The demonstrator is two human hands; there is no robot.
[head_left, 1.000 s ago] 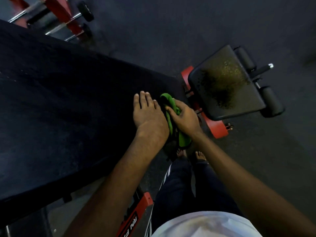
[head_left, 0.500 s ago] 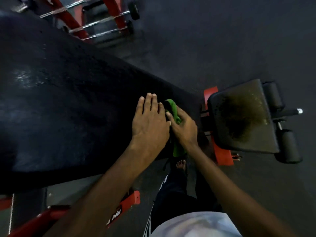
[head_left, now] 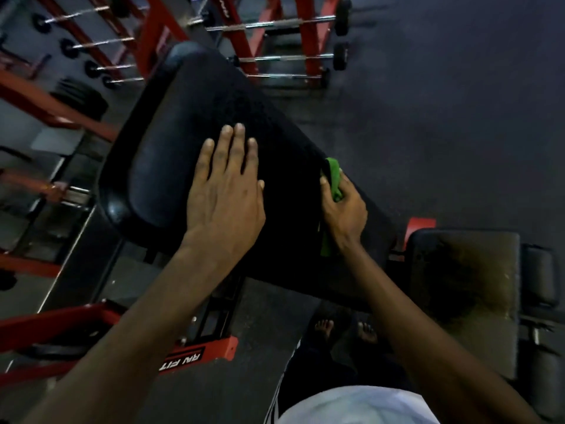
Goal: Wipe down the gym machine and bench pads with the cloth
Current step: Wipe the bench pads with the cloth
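Cloth point(head_left: 334, 175) clutched by right hand point(head_left: 345, 209); left hand point(head_left: 226, 197) flat on bench pad point(head_left: 171, 154); barbells point(head_left: 275, 25) beyond.

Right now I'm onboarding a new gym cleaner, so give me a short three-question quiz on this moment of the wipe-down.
1. True or false: the left hand lies flat, fingers straight, on the long black pad.
2. Which hand holds the green cloth? A) left B) right C) both
3. Where does the cloth meet the pad: its middle or its side edge?
Key: 1 true; 2 B, the right hand; 3 side edge.
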